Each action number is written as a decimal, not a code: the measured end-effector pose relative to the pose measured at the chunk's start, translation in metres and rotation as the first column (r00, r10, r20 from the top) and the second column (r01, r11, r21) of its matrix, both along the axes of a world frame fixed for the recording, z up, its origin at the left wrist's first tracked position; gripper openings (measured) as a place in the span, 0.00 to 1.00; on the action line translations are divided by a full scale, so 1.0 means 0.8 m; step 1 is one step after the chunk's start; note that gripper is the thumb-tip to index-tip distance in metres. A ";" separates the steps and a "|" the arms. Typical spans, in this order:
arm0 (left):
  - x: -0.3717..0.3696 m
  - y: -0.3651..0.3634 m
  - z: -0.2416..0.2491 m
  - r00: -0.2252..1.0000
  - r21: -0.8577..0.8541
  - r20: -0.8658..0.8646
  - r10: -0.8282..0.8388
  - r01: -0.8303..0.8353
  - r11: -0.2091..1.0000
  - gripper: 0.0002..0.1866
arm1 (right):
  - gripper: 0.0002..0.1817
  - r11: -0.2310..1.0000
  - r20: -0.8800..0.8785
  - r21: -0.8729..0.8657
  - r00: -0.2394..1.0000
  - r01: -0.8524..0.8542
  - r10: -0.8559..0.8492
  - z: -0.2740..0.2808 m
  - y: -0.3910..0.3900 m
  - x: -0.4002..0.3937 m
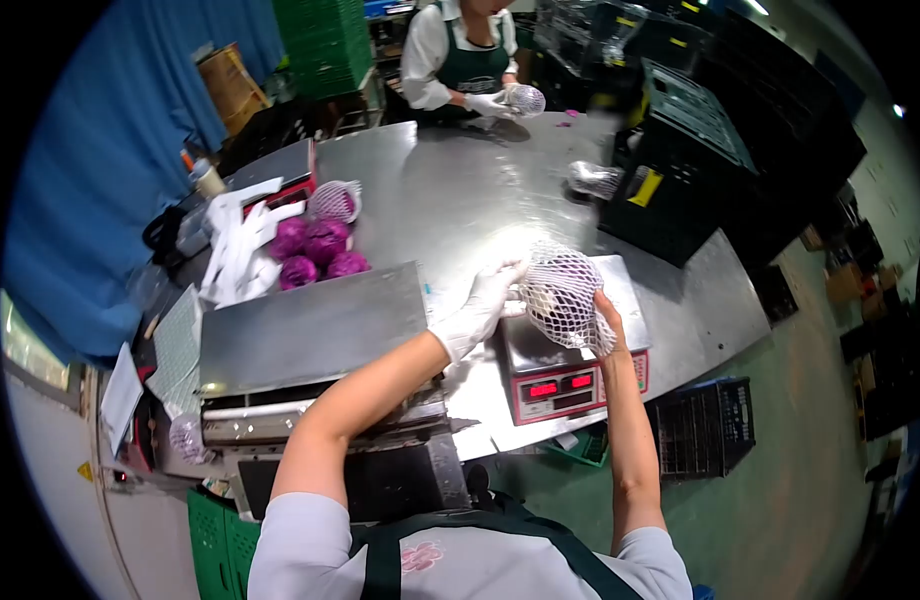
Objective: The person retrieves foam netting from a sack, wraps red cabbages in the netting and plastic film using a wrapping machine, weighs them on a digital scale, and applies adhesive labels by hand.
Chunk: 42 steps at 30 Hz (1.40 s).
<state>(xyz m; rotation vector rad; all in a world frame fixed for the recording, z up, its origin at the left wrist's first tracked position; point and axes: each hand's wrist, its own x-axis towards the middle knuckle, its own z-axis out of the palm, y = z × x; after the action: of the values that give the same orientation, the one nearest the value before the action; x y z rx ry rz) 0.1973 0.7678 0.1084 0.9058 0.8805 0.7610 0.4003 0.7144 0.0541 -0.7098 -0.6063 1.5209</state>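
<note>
Above a red-framed digital scale (570, 385) I hold a red cabbage in a white foam net (562, 295). My right hand (609, 326), which looks bare, wraps its right side near the loose net end. My left hand (488, 302), in a white glove, grips the left side of the net with its fingertips. The scale's red digits are lit. Whether the cabbage touches the weighing plate is hidden from this angle.
Several unwrapped red cabbages (325, 240) lie left beside white net sleeves (242, 235). A flat metal-topped machine (310, 325) is at my left. Across the steel table (460, 185), a co-worker (467, 60) handles another netted cabbage (526, 100). Black crates (680, 160) stand right.
</note>
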 end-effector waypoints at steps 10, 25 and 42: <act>-0.310 -0.070 0.045 0.962 -0.050 -0.096 0.255 -0.261 0.964 0.23 | 0.32 0.770 0.439 -0.057 0.677 -0.635 0.591 0.075 0.095 -0.286; -0.459 -0.165 -0.009 0.946 -0.258 0.019 0.322 -0.307 0.916 0.13 | 0.38 0.550 0.955 -0.063 0.109 -0.833 0.275 0.081 0.136 -0.506; -0.543 -0.160 -0.029 0.322 0.376 -0.886 0.334 0.920 0.112 0.17 | 0.15 0.016 0.622 -0.039 -0.037 -0.999 -0.782 0.065 -0.054 -0.399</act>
<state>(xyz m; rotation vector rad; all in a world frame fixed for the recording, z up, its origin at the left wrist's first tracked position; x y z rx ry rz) -0.2374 0.6398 0.0854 2.9526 0.8433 0.0542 0.0812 0.6714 0.1063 -0.1275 -3.1252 -0.2596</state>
